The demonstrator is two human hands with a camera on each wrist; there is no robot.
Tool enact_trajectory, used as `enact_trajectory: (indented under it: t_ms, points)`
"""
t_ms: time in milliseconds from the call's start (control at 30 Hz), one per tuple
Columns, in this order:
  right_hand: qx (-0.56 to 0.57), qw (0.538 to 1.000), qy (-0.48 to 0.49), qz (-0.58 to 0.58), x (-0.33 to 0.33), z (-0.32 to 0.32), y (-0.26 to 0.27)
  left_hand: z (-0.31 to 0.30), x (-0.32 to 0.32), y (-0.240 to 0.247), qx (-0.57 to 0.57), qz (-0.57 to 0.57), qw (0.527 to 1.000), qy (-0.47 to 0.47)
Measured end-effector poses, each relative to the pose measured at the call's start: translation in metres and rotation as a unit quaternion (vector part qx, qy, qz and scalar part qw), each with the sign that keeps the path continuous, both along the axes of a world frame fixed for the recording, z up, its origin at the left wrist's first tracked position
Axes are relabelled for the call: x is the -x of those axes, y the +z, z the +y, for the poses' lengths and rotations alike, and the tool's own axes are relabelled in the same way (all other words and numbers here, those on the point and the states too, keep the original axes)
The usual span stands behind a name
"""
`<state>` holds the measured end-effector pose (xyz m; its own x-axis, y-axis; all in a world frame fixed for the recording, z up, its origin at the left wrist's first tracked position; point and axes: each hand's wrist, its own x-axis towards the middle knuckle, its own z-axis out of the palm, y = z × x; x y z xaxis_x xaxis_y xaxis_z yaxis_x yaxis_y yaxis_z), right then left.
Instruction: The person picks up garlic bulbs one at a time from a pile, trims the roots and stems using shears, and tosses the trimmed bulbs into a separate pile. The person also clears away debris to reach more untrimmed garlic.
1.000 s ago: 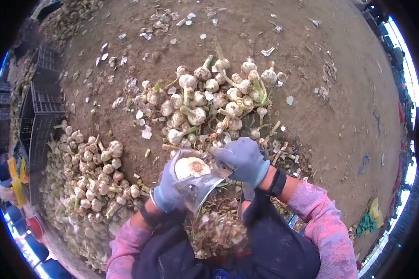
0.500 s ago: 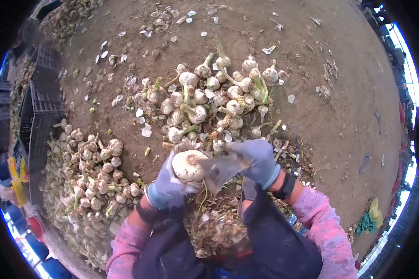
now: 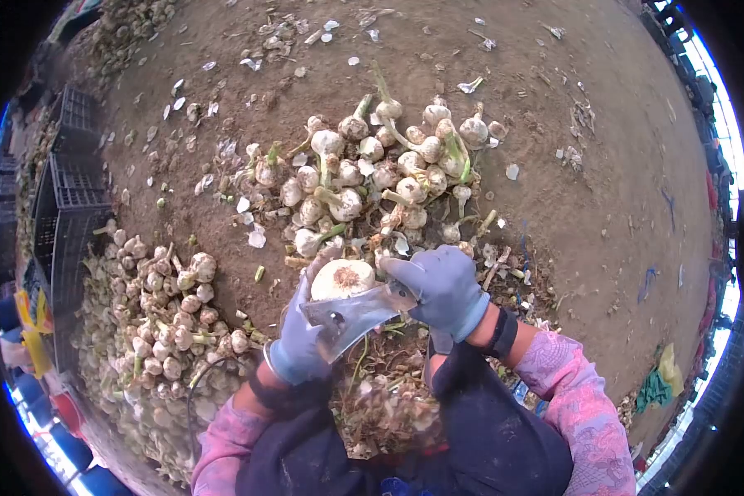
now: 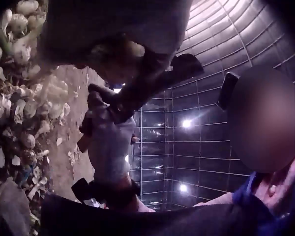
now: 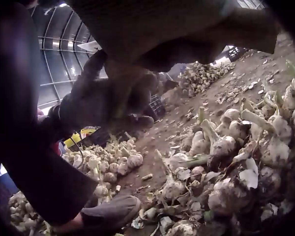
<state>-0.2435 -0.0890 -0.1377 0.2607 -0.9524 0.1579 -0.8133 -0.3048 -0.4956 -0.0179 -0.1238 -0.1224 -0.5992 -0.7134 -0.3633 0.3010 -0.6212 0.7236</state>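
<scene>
In the head view a large white garlic bulb point(image 3: 342, 279), its brown root disc facing up, rests in the gloved left hand point(image 3: 298, 337), whose fingers curl round its far side. The gloved right hand point(image 3: 445, 289) grips one end of a curved metal blade point(image 3: 357, 317), which lies along the bulb's near edge and reaches over to the left palm. Both wrist views are dark: the left hand point(image 5: 105, 96) shows beyond the right one in the right wrist view, and the right hand point(image 4: 108, 137) shows in the left wrist view.
A heap of stemmed garlic point(image 3: 372, 169) lies on the soil beyond the hands. Trimmed bulbs point(image 3: 169, 314) are piled at the left, beside black crates point(image 3: 78, 207). Peelings and scraps point(image 3: 384, 401) cover the ground between the legs. A green and yellow bag point(image 3: 657, 384) lies far right.
The blade swung away from the bulb toward the right half a second ago, blurred, and is now back along its near edge. The bulb has turned so its root disc faces up again.
</scene>
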Motion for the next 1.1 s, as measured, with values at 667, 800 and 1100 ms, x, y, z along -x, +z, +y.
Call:
enact_trajectory:
  t_ms: [667, 800, 1100]
  points:
    - [0.019, 0.977, -0.208, 0.050, 0.047, 0.007, -0.064, 0.005, 0.000, -0.026, 0.366, -0.316, 0.861, 0.156]
    - [-0.336, 0.771, -0.242, -0.483, -0.017, 0.010, -0.024, 0.005, 0.013, -0.037, 0.313, -0.282, 0.893, 0.157]
    - [-0.012, 0.998, -0.025, -0.059, -0.019, 0.000, -0.002, 0.025, -0.015, -0.081, 0.332, -0.337, 0.881, -0.010]
